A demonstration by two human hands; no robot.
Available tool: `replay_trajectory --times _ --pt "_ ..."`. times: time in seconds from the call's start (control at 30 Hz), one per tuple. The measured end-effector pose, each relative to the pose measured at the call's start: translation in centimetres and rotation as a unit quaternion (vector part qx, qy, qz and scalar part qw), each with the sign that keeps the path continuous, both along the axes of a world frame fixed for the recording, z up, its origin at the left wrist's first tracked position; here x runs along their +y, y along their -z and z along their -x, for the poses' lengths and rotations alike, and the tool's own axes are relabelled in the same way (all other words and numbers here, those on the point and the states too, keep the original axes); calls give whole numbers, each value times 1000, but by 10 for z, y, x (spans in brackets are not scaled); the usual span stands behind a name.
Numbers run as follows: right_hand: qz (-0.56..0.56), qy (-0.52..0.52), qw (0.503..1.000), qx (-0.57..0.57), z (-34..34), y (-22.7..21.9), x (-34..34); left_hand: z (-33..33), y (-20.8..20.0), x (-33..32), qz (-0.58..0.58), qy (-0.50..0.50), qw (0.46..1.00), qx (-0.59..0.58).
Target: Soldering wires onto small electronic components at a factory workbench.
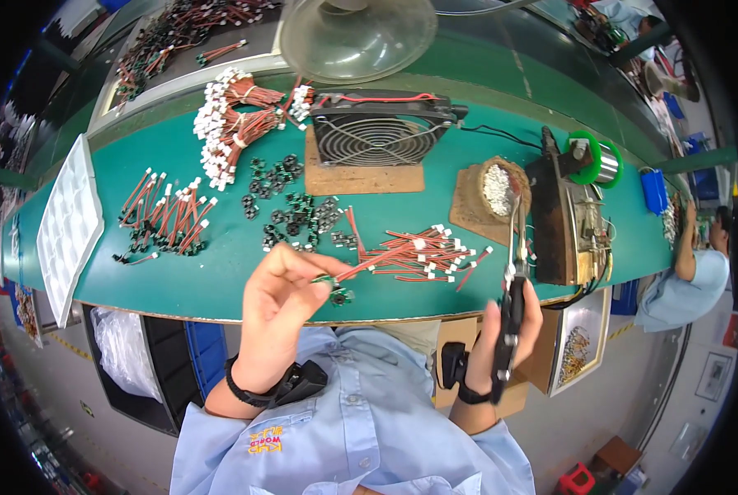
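Here we are at the bench, and the left hand has thumb and fingertips pinched on a small green circuit board with a black part, held just above the near edge of the green tabletop. Its thin red lead, as best I can tell, slants up and rightward, away from the body. The right hand, well off to the board's right, is closed round a black-handled tool with a slim metal shaft, pointing away from the wearer; its tip is by the brown bowl of white pellets, contact unclear. So the board sits left of that tool, with the left hand nearer. The count: one board pinched, one tool, one bowl, one black wire-guarded fan, one green-flanged reel, one white moulded tray. The heaped loose red leads and black components overlap too much to number.
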State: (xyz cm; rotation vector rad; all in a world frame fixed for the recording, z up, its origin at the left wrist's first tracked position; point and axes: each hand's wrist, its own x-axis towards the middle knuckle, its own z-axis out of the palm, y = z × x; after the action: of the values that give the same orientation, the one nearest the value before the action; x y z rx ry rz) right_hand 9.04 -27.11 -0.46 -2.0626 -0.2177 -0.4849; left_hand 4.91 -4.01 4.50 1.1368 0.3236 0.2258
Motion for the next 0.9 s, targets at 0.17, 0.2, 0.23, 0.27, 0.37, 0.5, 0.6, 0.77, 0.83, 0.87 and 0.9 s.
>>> replay_trajectory --times 0.17,0.2,0.23,0.27,0.37,0.5,0.6,0.77,0.83,0.87,0.9 --pt "168 13 985 36 -12 4 -2 2 0 2 -40 -18 999 15" --pt "167 10 985 37 -9 3 -3 1 2 3 -37 -8 999 5" --pt "114 -11 993 22 -2 -1 -5 1 4 4 -34 2 999 -6" --pt "60 -35 998 7 6 -6 -6 2 5 6 -32 11 999 -17" --pt "-18 -141 989 -44 10 -29 -2 1 5 5 -28 14 999 -13" --pt "-5 -285 954 -96 12 -43 1 0 5 4 -40 23 999 -18" --pt "17 -327 940 -99 14 -45 8 5 6 6 -46 20 998 -26" --pt "28 -335 938 -85 15 -45 9 3 6 3 -37 33 998 -30" --pt "28 -339 937 -85 14 -45 10 4 6 3 -36 33 998 -30" --pt "25 -338 937 -86 14 -45 11 4 5 3 -34 34 998 -28" --pt "22 -337 937 -88 14 -44 11 5 5 3 -33 35 998 -26"
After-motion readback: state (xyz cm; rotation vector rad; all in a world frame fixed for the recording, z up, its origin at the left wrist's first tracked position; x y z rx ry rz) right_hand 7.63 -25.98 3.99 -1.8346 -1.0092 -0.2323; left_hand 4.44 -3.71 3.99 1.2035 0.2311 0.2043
